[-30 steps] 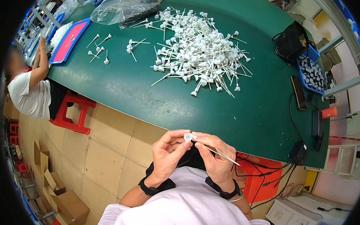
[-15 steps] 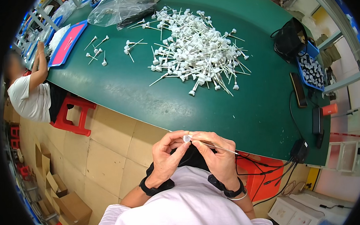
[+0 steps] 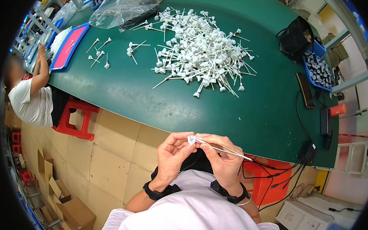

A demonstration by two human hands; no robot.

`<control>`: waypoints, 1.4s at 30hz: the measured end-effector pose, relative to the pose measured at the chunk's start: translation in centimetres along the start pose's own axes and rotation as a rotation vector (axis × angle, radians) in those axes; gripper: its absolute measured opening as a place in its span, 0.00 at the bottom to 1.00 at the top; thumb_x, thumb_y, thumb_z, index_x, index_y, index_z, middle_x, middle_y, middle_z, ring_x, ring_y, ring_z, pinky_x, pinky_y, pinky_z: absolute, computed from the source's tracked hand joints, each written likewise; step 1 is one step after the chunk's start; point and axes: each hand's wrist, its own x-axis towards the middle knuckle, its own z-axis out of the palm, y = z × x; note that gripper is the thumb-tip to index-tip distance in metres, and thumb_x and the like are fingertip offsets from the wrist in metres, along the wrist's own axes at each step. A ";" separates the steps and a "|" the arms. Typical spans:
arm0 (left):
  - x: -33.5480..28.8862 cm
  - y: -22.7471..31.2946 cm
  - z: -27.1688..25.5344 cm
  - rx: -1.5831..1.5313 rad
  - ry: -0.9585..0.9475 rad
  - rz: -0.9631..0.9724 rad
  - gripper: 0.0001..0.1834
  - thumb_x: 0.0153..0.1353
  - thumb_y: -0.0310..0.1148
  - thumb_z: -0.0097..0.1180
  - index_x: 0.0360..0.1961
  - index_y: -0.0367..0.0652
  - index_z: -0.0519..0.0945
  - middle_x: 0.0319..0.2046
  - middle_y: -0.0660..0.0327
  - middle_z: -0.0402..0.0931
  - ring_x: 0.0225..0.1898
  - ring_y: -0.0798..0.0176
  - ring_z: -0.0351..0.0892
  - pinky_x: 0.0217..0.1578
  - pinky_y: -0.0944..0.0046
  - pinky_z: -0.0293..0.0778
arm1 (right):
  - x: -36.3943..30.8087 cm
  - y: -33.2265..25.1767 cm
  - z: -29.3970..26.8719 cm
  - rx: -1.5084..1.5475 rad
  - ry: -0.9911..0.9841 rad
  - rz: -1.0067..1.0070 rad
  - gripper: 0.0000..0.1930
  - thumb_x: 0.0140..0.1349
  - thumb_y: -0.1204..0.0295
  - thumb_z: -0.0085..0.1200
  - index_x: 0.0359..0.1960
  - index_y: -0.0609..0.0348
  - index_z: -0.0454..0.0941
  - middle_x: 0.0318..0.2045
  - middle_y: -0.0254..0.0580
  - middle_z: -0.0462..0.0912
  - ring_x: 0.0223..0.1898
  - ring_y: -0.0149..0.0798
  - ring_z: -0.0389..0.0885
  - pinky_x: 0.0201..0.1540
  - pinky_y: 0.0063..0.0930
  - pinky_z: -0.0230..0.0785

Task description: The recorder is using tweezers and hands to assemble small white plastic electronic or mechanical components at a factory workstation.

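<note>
Near the table's front edge, both my hands are close together in front of my body. My left hand pinches a small white plastic cap between thumb and fingers, its face turned up with a tiny dark centre. My right hand grips slim metal tweezers; their two arms meet at the end pointing down to the right. The other end reaches toward the cap, but fingers hide whether it touches. Beyond my hands lies a large pile of white-capped pieces with thin stems.
A few similar pieces lie at left beside a blue-rimmed pink tray. A clear plastic bag is at the back. On the right are a black bag, a blue bin of parts and cables. A co-worker sits far left.
The white cap has turned in my left fingers so its face shows more. The tweezers in my right hand have shifted, and both their arms now show. The pile is unchanged.
</note>
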 end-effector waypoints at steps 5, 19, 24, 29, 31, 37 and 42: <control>-0.1 0.0 0.2 0.002 -0.003 0.012 0.15 0.62 0.24 0.58 0.49 0.33 0.74 0.43 0.55 0.79 0.43 0.67 0.80 0.44 0.68 0.78 | 0.0 0.5 -0.1 -0.015 0.028 -0.007 0.07 0.61 0.82 0.57 0.41 0.67 0.78 0.38 0.46 0.84 0.36 0.32 0.84 0.41 0.23 0.77; -0.2 -0.4 0.5 0.031 0.018 0.043 0.14 0.62 0.19 0.55 0.49 0.32 0.73 0.44 0.54 0.78 0.45 0.68 0.79 0.47 0.69 0.76 | -0.2 0.5 -0.5 -0.196 0.000 -0.111 0.09 0.56 0.84 0.60 0.39 0.66 0.79 0.37 0.47 0.85 0.37 0.38 0.85 0.40 0.26 0.79; -0.3 -0.3 0.6 0.036 0.023 0.044 0.14 0.61 0.18 0.55 0.49 0.32 0.73 0.44 0.54 0.78 0.45 0.67 0.79 0.48 0.70 0.76 | 0.0 0.2 -0.4 -0.236 -0.008 -0.142 0.09 0.55 0.84 0.61 0.38 0.66 0.79 0.37 0.48 0.85 0.38 0.41 0.86 0.40 0.26 0.78; -0.3 -0.4 0.7 0.052 0.038 0.054 0.14 0.61 0.17 0.55 0.49 0.31 0.73 0.44 0.53 0.78 0.45 0.67 0.79 0.48 0.70 0.76 | 0.1 -0.1 -0.3 -0.296 -0.025 -0.171 0.09 0.55 0.84 0.61 0.38 0.66 0.79 0.37 0.49 0.85 0.38 0.42 0.86 0.39 0.27 0.79; -0.3 -0.4 0.6 0.074 0.043 0.057 0.14 0.61 0.17 0.55 0.49 0.31 0.73 0.44 0.53 0.78 0.45 0.67 0.79 0.48 0.70 0.76 | 0.2 -0.3 -0.2 -0.320 -0.026 -0.181 0.09 0.55 0.84 0.60 0.38 0.65 0.79 0.37 0.49 0.85 0.38 0.42 0.86 0.39 0.27 0.79; -0.4 -0.6 0.4 0.088 0.046 0.074 0.15 0.60 0.17 0.56 0.49 0.31 0.73 0.44 0.53 0.78 0.44 0.66 0.80 0.48 0.69 0.76 | 0.0 -0.3 0.0 -0.318 -0.018 -0.158 0.09 0.54 0.84 0.60 0.38 0.65 0.79 0.36 0.48 0.85 0.37 0.41 0.86 0.37 0.26 0.79; -0.6 -0.6 0.1 0.111 0.036 0.085 0.15 0.61 0.17 0.56 0.49 0.30 0.73 0.45 0.52 0.78 0.45 0.65 0.80 0.49 0.68 0.76 | 0.1 -0.2 0.1 -0.309 -0.026 -0.142 0.09 0.54 0.85 0.60 0.37 0.65 0.79 0.35 0.47 0.85 0.35 0.39 0.86 0.36 0.24 0.78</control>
